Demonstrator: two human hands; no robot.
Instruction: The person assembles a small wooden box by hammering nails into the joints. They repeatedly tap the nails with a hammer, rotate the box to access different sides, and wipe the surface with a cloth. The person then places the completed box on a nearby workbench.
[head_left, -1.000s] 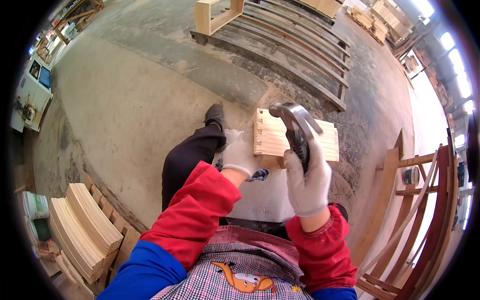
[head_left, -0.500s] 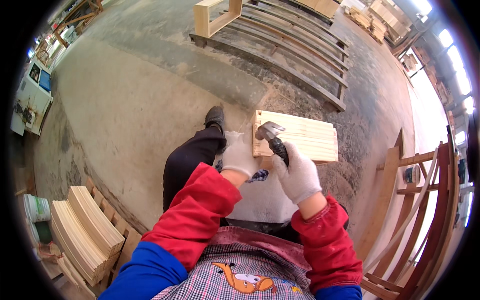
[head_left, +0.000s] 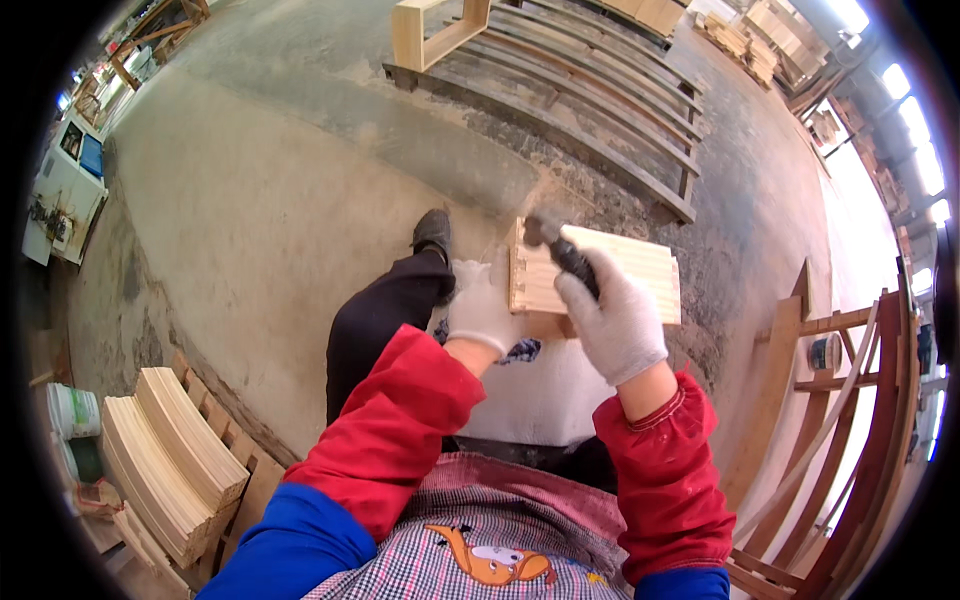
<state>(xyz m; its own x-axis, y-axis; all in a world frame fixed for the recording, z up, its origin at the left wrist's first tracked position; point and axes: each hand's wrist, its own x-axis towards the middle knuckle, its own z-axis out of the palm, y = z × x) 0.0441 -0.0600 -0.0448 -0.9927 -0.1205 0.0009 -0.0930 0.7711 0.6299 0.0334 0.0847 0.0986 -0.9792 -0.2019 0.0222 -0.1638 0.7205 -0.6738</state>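
Observation:
A pale wooden box (head_left: 620, 280) with jointed corners rests in front of me on a white-covered support (head_left: 545, 395). My left hand (head_left: 483, 310), in a white glove, holds the box at its near left end; some of its fingers are hard to make out. In my right hand (head_left: 615, 320), also gloved, is a claw hammer (head_left: 572, 265) with a dark grip. Its head, smeared by motion, hangs over the box's left end. A dark checked cloth (head_left: 522, 350) shows below my left hand.
Beyond the box lies a slatted pallet (head_left: 560, 110) with an open wooden frame (head_left: 408, 38) on it. Stacked wooden strips (head_left: 165, 465) and a white bucket (head_left: 73, 412) are at lower left. A reddish-brown wooden rack (head_left: 880, 430) stands at right.
My right hand has moved to the right and looks raised, bringing the hammer along. My left hand stays at the box's left end. The whole view has shifted slightly.

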